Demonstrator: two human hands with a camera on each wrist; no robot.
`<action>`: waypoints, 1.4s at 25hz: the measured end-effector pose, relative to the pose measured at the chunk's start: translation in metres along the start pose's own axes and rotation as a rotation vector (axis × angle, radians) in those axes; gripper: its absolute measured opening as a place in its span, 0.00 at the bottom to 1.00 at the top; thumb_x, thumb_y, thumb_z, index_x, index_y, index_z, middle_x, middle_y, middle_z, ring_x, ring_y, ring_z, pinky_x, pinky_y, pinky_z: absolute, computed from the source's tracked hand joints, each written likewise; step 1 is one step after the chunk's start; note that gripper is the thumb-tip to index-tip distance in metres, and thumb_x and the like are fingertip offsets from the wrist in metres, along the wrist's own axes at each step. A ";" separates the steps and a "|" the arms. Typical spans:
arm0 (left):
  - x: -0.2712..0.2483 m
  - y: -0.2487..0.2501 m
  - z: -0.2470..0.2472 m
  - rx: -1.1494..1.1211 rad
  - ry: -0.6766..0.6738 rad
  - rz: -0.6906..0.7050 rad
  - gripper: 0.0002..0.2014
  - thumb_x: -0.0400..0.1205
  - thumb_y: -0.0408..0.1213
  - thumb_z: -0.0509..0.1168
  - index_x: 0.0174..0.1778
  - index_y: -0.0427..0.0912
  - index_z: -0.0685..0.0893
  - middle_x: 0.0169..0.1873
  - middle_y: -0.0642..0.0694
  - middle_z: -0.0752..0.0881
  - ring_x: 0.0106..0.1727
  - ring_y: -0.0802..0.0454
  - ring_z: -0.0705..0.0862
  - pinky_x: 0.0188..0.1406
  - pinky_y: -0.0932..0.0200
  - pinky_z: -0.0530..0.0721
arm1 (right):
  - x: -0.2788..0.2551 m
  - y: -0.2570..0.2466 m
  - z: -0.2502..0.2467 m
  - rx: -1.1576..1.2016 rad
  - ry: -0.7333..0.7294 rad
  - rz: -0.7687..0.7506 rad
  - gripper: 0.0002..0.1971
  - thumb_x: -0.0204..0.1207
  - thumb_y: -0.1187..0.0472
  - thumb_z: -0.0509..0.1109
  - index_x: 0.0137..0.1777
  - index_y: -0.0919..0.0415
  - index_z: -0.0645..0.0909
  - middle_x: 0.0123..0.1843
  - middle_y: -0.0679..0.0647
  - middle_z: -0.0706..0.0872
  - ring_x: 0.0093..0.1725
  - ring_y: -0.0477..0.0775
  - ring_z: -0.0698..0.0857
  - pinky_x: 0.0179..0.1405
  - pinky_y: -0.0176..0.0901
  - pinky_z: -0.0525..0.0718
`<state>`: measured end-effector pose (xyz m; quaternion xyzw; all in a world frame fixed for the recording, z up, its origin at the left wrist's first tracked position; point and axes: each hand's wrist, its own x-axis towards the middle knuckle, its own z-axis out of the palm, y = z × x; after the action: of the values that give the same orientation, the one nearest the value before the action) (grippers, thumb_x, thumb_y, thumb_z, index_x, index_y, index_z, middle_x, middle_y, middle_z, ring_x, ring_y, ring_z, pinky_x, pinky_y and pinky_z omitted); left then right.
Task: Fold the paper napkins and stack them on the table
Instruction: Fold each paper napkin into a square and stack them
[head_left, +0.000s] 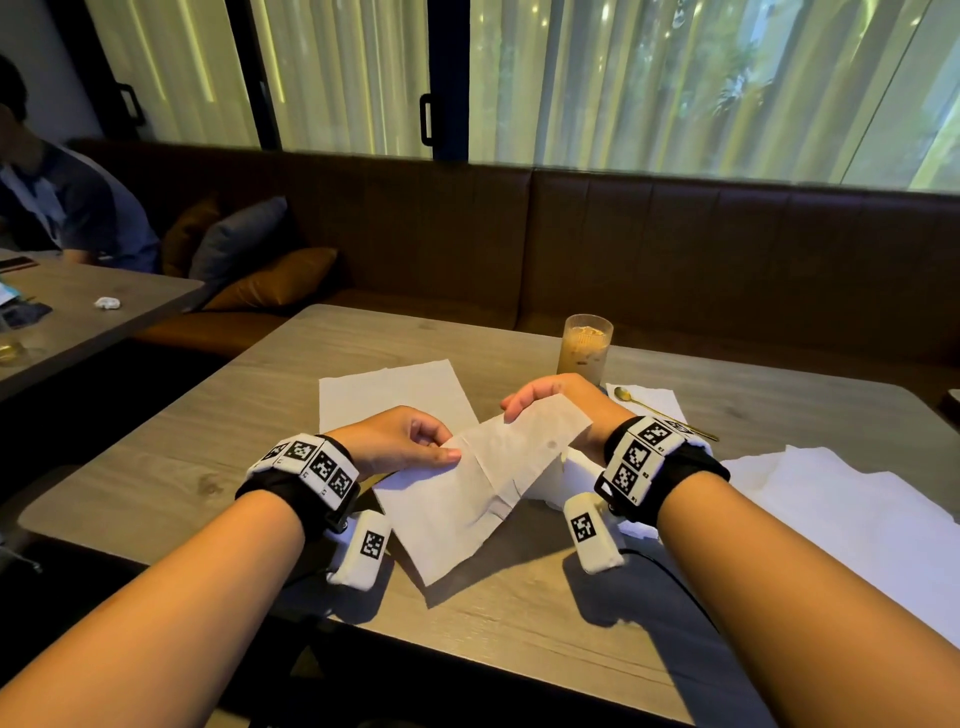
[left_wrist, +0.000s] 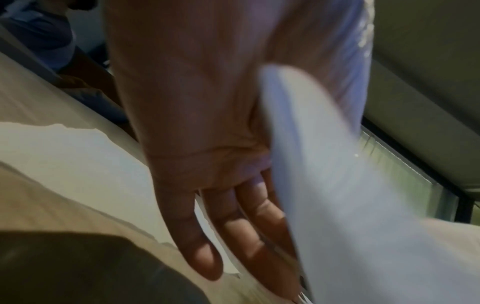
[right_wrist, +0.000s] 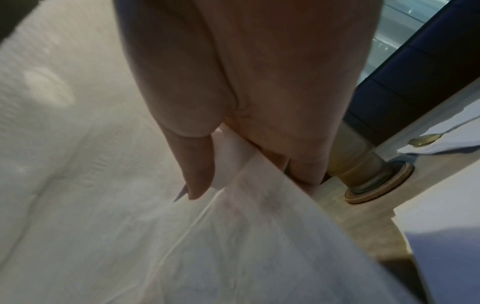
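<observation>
A white paper napkin (head_left: 483, 483) hangs in the air over the wooden table (head_left: 156, 467), held between both hands. My left hand (head_left: 410, 441) pinches its left edge with thumb and forefinger. My right hand (head_left: 550, 400) pinches the far right corner. The wrist views show the same napkin (left_wrist: 337, 205) beside my left hand (left_wrist: 233, 205) and the sheet (right_wrist: 233, 246) under my right thumb (right_wrist: 197, 170). Another napkin (head_left: 400, 395) lies flat behind my left hand. More white napkins (head_left: 857, 525) lie spread at the right.
A glass of iced coffee (head_left: 584, 345) stands behind my right hand. A gold spoon (head_left: 665, 413) rests on a napkin next to it. A brown bench (head_left: 675, 249) with cushions runs behind the table. A person (head_left: 62, 208) sits at a second table (head_left: 78, 312) on the left.
</observation>
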<state>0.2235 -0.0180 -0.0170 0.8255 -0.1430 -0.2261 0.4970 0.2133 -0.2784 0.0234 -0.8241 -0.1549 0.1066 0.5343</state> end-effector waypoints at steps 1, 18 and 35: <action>-0.002 0.000 -0.001 -0.025 0.006 -0.001 0.12 0.80 0.37 0.77 0.56 0.35 0.92 0.47 0.42 0.94 0.49 0.51 0.91 0.55 0.60 0.88 | -0.001 -0.001 -0.002 0.035 -0.014 0.023 0.09 0.79 0.74 0.75 0.44 0.59 0.91 0.60 0.68 0.91 0.59 0.64 0.91 0.49 0.44 0.91; -0.021 0.021 -0.030 -0.032 0.020 0.126 0.08 0.84 0.35 0.71 0.53 0.34 0.92 0.47 0.44 0.93 0.51 0.52 0.89 0.56 0.60 0.84 | 0.008 -0.037 0.024 -0.636 0.111 -0.054 0.14 0.83 0.50 0.73 0.67 0.47 0.85 0.68 0.49 0.84 0.66 0.50 0.83 0.65 0.50 0.84; -0.021 0.039 -0.016 -0.146 0.349 0.297 0.10 0.84 0.39 0.72 0.50 0.35 0.89 0.61 0.47 0.92 0.62 0.53 0.89 0.66 0.54 0.83 | 0.005 -0.027 0.065 -0.061 0.051 0.082 0.17 0.83 0.51 0.74 0.54 0.67 0.91 0.55 0.66 0.92 0.47 0.55 0.86 0.47 0.47 0.83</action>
<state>0.2137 -0.0142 0.0289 0.7838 -0.1579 -0.0141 0.6005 0.1917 -0.2113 0.0215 -0.8481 -0.1103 0.1026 0.5080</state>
